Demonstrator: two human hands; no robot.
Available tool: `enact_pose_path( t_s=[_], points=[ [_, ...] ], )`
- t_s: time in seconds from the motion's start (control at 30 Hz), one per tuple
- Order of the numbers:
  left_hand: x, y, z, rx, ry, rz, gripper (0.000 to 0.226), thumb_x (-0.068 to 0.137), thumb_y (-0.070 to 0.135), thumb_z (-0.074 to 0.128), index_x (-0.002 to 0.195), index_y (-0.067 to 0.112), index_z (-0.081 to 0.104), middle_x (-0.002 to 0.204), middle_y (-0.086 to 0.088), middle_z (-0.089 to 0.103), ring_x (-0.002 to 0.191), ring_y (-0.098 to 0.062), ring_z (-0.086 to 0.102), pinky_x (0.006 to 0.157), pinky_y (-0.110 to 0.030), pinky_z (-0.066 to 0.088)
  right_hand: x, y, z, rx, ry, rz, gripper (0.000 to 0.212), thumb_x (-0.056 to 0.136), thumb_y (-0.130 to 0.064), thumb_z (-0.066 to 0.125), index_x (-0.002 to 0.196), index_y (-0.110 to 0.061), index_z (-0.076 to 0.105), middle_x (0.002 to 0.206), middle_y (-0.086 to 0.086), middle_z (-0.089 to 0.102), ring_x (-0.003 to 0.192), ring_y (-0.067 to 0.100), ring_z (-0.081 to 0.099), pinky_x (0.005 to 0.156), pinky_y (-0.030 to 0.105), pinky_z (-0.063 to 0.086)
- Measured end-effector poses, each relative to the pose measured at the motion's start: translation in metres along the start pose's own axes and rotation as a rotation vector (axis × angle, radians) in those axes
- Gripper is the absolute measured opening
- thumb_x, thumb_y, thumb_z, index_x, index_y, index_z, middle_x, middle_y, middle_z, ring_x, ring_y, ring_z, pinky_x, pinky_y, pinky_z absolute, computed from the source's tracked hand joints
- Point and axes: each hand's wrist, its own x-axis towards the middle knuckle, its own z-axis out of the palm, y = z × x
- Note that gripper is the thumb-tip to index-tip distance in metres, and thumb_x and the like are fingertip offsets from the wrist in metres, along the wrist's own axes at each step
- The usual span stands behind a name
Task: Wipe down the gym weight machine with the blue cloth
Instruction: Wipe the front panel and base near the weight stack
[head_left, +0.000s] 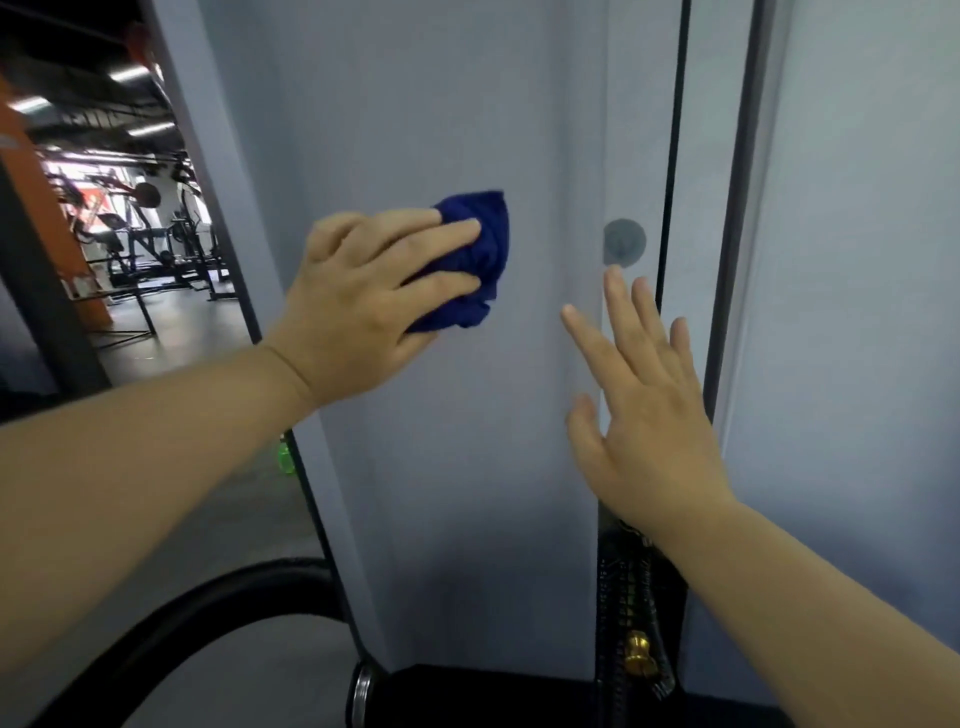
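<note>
Wiping looks midway: left hand (363, 306) grips the bunched blue cloth (478, 249) against the weight machine (441, 467); right hand (649, 415), fingers spread, hovers beside; surrounding surfaces likely remain.

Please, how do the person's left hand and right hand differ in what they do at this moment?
The left hand holds a crumpled dark blue cloth against the pale grey machine panel; the right hand holds nothing. The left hand's fingers bend over the cloth; the right hand's fingers are straight and spread. Both are bare and raised toward the same panel.
</note>
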Motion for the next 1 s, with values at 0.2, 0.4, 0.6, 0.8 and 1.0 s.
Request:
enact_pose_path(
  t_s=[0.2,0.4,0.6,0.8,1.0],
  points=[
    [-0.066,0.040,0.010,-0.176,-0.183,0.131,0.029,0.101,0.021,0.046,0.102,0.012,0.074,0.135,-0.010,0.060,0.118,-0.033,0.057,0.095,-0.045,0.046,-0.004,-0.008,0.002,-0.040,-0.070,-0.079,0.070,0.086,-0.011,0.048,0.152,-0.020,0.027,0.164,0.000,0.011,0.151,0.014,-0.004,0.122,0.040,-0.003],
    [-0.078,0.009,-0.017,-0.020,-0.205,0.029,0.020,0.096,0.023,0.052,0.099,0.020,0.071,0.124,-0.001,0.067,0.117,-0.025,0.052,0.090,-0.042,0.037,-0.004,-0.013,0.015,-0.135,-0.130,-0.201,0.070,0.085,-0.016,0.048,0.151,-0.020,0.027,0.163,0.005,0.018,0.150,0.021,0.007,0.121,0.043,-0.004],
    [-0.056,-0.008,-0.019,-0.042,-0.022,-0.376,0.024,0.085,0.018,0.067,0.103,0.002,0.071,0.123,-0.023,0.060,0.104,-0.041,0.055,0.096,-0.044,0.038,-0.004,-0.015,0.018,-0.120,-0.161,-0.169,0.068,0.085,-0.015,0.047,0.151,-0.020,0.030,0.163,0.004,0.016,0.151,0.019,0.004,0.121,0.040,-0.007],
    [-0.133,0.057,-0.002,-0.235,-0.342,-0.026,0.028,0.082,0.005,0.068,0.109,0.008,0.064,0.122,-0.017,0.055,0.103,-0.037,0.059,0.083,-0.048,0.053,-0.018,-0.011,0.019,-0.159,-0.210,-0.192,0.069,0.085,-0.013,0.052,0.151,-0.020,0.032,0.163,0.004,0.016,0.151,0.021,0.006,0.120,0.051,0.009],
    [-0.073,0.032,-0.016,-0.036,-0.058,-0.549,0.026,0.089,0.020,0.062,0.112,0.008,0.067,0.125,-0.020,0.056,0.106,-0.040,0.050,0.081,-0.047,0.049,-0.030,-0.005,0.018,-0.157,-0.281,-0.186,0.076,0.084,-0.009,0.062,0.152,-0.021,0.030,0.164,0.002,0.012,0.151,0.018,0.002,0.121,0.049,0.007]
  ],
)
